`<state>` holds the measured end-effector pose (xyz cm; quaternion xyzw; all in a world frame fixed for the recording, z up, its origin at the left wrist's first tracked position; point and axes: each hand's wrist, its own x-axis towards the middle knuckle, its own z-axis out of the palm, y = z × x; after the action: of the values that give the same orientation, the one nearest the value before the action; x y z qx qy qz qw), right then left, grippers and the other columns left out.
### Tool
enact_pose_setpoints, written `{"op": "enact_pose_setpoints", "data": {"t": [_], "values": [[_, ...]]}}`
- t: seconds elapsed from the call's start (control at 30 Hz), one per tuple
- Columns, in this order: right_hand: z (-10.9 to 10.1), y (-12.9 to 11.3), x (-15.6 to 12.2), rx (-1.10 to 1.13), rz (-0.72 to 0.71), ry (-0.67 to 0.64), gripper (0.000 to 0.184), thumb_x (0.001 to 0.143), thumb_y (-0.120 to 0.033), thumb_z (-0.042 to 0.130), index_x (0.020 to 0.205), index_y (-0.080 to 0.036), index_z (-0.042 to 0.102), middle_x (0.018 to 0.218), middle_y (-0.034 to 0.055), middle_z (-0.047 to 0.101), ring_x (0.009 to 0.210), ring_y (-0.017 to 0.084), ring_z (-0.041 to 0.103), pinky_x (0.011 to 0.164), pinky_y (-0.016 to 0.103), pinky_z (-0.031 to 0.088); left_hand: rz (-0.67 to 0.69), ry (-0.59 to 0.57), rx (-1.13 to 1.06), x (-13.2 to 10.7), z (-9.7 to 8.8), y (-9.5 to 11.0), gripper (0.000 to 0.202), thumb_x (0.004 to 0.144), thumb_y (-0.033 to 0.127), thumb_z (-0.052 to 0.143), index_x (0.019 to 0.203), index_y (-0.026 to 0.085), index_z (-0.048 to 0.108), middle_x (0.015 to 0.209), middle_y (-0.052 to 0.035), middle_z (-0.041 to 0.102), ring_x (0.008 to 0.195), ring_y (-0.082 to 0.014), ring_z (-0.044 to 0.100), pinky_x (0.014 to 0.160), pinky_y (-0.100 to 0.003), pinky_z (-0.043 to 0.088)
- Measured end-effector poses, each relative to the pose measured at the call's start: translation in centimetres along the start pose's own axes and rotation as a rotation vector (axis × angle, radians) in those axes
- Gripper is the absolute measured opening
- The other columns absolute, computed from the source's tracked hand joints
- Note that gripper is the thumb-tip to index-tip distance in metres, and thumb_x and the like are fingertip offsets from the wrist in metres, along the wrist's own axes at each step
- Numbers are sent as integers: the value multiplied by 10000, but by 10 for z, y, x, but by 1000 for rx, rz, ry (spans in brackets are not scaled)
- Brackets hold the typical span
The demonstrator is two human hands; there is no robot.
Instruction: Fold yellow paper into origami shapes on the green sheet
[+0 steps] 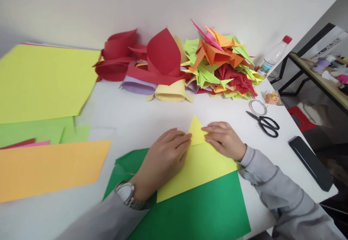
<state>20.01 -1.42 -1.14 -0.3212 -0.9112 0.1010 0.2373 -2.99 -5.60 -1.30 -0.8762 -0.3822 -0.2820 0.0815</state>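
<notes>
A folded yellow paper triangle (197, 164) lies on a green sheet (206, 207) on the white table (136, 116). My left hand (163, 158) lies on the paper's left side, fingers stretched flat and pressing near its top point. My right hand (224, 138) rests on the right side of that point, fingers curled down onto the fold. A silver watch (127, 194) sits on my left wrist.
Large yellow-green (40, 80), light green (35, 131) and orange (46, 167) sheets lie at the left. A heap of folded paper shapes (217, 66) and red curled paper (160, 58) lines the wall. Scissors (265, 124), a tape roll (257, 107), a bottle (273, 57) and a black case (310, 162) are at the right.
</notes>
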Motion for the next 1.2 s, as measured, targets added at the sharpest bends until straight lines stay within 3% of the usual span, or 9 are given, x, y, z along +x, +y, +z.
{"op": "enact_pose_setpoints", "data": {"t": [0.13, 0.3, 0.43, 0.77, 1.07, 1.2], "values": [[-1, -1, 1, 26, 25, -8, 142, 923, -259, 550, 916, -223, 687, 1148, 49, 701, 1099, 203, 591, 948, 405, 433, 15, -20, -51, 0, -1, -3, 273, 891, 81, 428, 877, 148, 693, 998, -83, 730, 951, -220, 626, 962, -471, 506], [0, 0, 0, 13, 5, -2, 128, 929, -243, 541, 930, -210, 664, 1166, 39, 694, 1106, 214, 583, 950, 406, 424, 108, -132, -112, -6, 4, -5, 367, 897, 36, 350, 1088, 125, 649, 1261, -116, 636, 1232, -232, 533, 1057, -473, 441], [1, -1, 0, -14, 1, -17, 133, 934, -225, 521, 937, -203, 653, 1189, 39, 682, 1116, 224, 572, 948, 418, 419, 126, -217, -105, -5, 3, -6, 375, 901, 54, 361, 1130, 141, 645, 1270, -107, 635, 1224, -250, 547, 1031, -489, 460], [4, -1, 2, -14, 30, 10, 121, 910, -266, 578, 868, -217, 680, 1074, 35, 730, 1046, 216, 601, 922, 412, 437, 104, -237, -149, -1, 6, -11, 452, 799, -5, 414, 1138, 176, 654, 1229, -61, 669, 1164, -215, 596, 1050, -466, 449], [5, -3, 0, -114, -211, -13, 272, 863, -120, 489, 1044, -197, 677, 1169, 100, 677, 1109, 239, 544, 922, 432, 474, 119, -200, -6, 4, 4, 3, 396, 785, -3, 414, 1038, 148, 678, 1171, -91, 685, 1130, -231, 608, 1047, -455, 449], [7, -8, -2, -211, -328, 44, 229, 864, -117, 505, 997, -141, 690, 1113, 142, 691, 1071, 263, 584, 909, 449, 497, 114, -180, 13, 2, 6, 7, 400, 780, -6, 406, 1046, 119, 677, 1162, -109, 687, 1132, -262, 610, 1026, -471, 468]]}}
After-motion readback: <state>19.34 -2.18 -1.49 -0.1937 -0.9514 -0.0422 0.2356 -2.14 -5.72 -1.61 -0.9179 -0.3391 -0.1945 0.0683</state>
